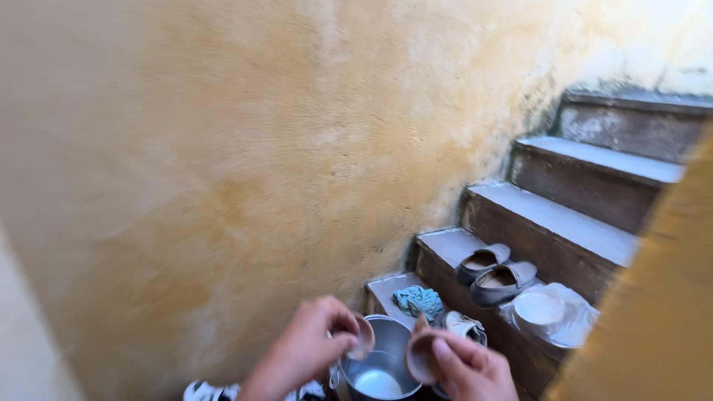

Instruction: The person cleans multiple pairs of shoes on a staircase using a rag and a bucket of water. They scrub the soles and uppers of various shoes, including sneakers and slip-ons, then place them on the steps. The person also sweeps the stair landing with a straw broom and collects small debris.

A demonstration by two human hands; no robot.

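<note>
1. Nearest: right hand [475,367] gripping a small brown clay cup [420,356], tilted over the steel pot [377,360].
2. Left hand [308,345] pinching a second clay cup [364,336] at the pot's left rim, fingers curled, wrist angled inward.
3. White liquid [377,384] low inside the pot.
4. Beyond the pot: teal cloth [418,301], grey shoes [496,273] on the stairs [564,223].
5. Risk, judged: cups knocking together and chipping, or slipping into the pot, given thin fingertip grips.

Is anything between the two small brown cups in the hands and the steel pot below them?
Nothing visible. The left hand and right hand each hold a small brown cup directly above the open steel pot.
</note>
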